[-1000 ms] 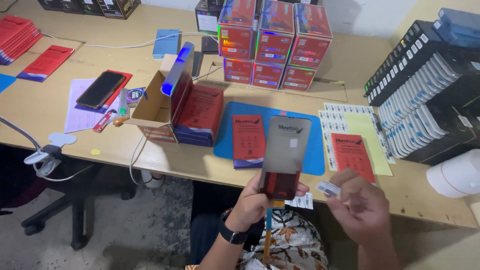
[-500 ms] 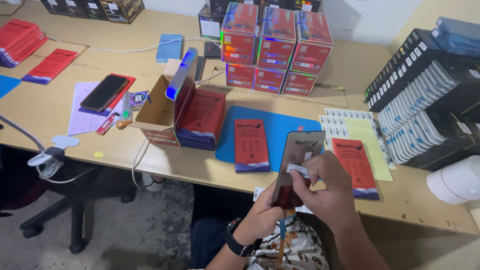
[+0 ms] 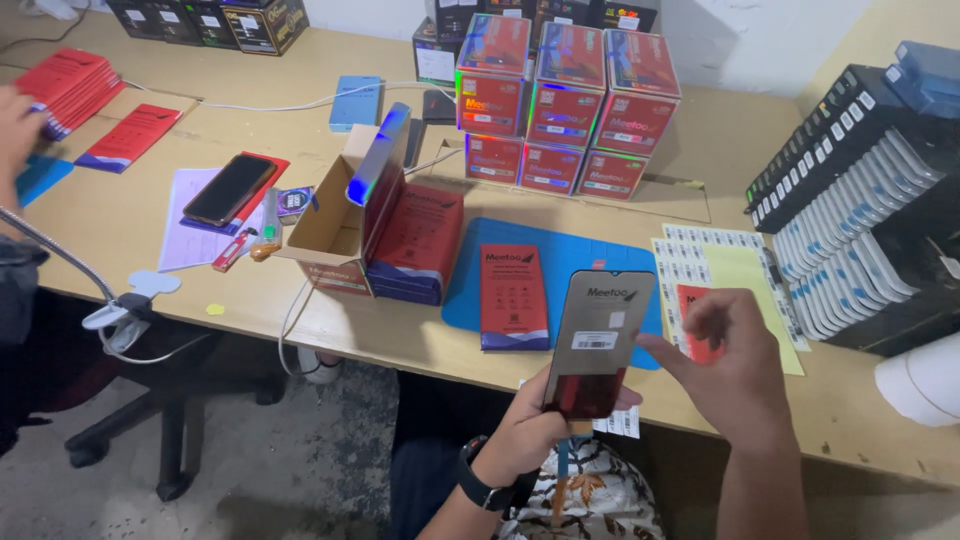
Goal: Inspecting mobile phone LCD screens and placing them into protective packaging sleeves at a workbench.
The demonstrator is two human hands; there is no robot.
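A: Hand (image 3: 18, 125) of another person at the far left edge, it touches the stack of red packets (image 3: 70, 85). What comes after it on the wooden table (image 3: 140, 215)?

B: A black phone (image 3: 229, 188) lies on a red packet and a paper sheet. Beside it stands an open cardboard box (image 3: 335, 225), with flat red boxes (image 3: 418, 240) leaning on its right side. Behind them is a stack of red cartons (image 3: 560, 105).

A: And near the person?

B: A blue mat (image 3: 470, 285) lies on the table, and one red packet (image 3: 513, 297) rests on it. In front of the table edge, the left hand (image 3: 530, 430) grips the lower end of a phone screen panel (image 3: 598, 340). Fingers are closed around it, the thumb on the side. The panel stands almost upright, its grey back with a small white label faces the camera. A black watch (image 3: 482, 488) is on that wrist.

A: The right hand?

B: The right hand (image 3: 735, 365) is just beside the panel's right edge, fingers loosely curled. I cannot tell if it pinches something. Behind it lie sticker sheets (image 3: 700, 245) and a yellow sheet (image 3: 748, 272). At far right, racks of black-and-white boxes (image 3: 850, 230).
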